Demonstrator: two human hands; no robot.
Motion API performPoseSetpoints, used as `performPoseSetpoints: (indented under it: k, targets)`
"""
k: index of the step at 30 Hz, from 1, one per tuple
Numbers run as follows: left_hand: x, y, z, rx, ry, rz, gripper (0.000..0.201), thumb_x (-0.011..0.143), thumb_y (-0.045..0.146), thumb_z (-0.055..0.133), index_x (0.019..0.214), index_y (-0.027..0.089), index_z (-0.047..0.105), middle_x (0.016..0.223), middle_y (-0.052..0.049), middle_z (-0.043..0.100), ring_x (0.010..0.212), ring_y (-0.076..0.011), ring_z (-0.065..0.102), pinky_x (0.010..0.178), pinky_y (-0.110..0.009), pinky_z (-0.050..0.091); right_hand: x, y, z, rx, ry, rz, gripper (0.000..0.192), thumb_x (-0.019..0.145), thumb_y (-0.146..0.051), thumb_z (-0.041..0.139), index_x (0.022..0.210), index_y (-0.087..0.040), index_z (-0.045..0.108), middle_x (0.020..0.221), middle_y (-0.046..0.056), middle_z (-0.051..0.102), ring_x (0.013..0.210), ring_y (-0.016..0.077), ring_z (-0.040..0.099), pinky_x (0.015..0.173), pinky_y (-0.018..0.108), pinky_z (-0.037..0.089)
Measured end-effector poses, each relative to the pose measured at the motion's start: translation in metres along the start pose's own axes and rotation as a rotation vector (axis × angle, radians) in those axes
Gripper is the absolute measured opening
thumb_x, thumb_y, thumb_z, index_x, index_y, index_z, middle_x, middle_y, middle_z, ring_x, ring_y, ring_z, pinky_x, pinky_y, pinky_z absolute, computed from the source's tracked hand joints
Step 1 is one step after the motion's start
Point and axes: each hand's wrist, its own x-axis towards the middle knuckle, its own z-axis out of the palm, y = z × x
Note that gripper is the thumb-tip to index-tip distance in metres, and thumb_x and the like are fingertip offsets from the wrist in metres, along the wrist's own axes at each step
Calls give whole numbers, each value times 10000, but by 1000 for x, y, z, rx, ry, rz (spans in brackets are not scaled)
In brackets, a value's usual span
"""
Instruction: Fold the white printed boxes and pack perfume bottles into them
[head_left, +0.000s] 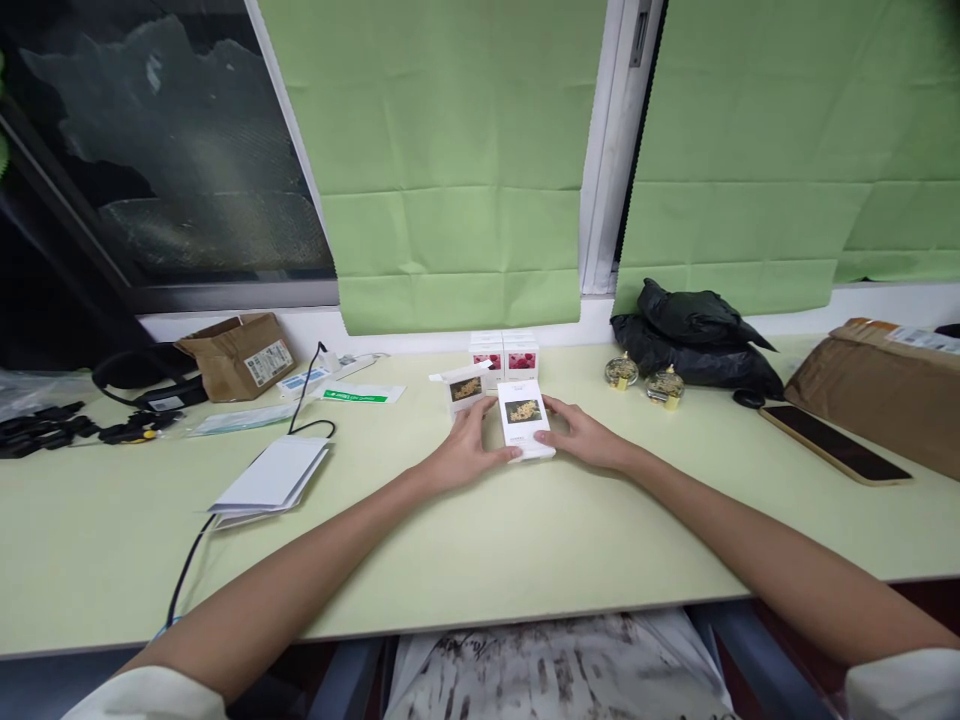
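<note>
A white cardboard box (526, 432) with a picture of yellow flowers faces me near the middle of the table. My left hand (466, 452) closes on its left side, the thumb at the lower left corner. From the right, my right hand (583, 436) grips the same box, thumb on its front and fingers along the edge. Just behind my left hand stands a similar white box (459, 392) with its top flap raised, its lower part partly covered by the hand. Farther back, several small white boxes (521, 362) with pink-red pictures stand stacked together.
Two gold-and-black round ornate pieces (621, 372) stand right of the boxes, before black plastic bags (686, 340). A phone (836, 443) and brown package (885, 390) lie at right. Leftward are folded white paper (274, 472), a black cable (187, 570) and an open carton (236, 358).
</note>
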Motion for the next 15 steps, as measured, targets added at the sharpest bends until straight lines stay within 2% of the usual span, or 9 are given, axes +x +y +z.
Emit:
performPoseSetpoints:
  k: [4,7,11,15]
  targets:
    - [-1,6,-1,-109,-30,83,1054,841,530,832,1648,304,192,1605,-173,429,1421,-350,505,1052,-502,546,0,2,-1,122,16,-30,874,886,-480,808,1624,-317,368,1616,116,505,1463,325,508,1208,575,433]
    - [-1,11,0,-147,-33,96,1095,846,482,840,1664,322,130,1519,-156,513,1287,-306,596,927,-420,596,-1,3,1,175,64,-6,968,853,-460,839,1636,-335,285,1575,138,511,1344,300,602,1129,549,515]
    - [-1,14,1,-163,43,110,906,956,461,719,1654,342,155,1468,-141,539,1185,-262,632,875,-398,613,-5,-9,2,184,126,3,839,882,-430,804,1561,-341,319,1394,116,603,1049,226,701,966,470,616]
    - [-1,14,0,-156,135,142,673,1019,408,633,1589,339,283,1471,-126,528,1100,-224,655,908,-409,615,-8,-27,2,138,168,-43,680,917,-388,755,1488,-337,391,1331,90,627,1022,224,706,944,450,623]
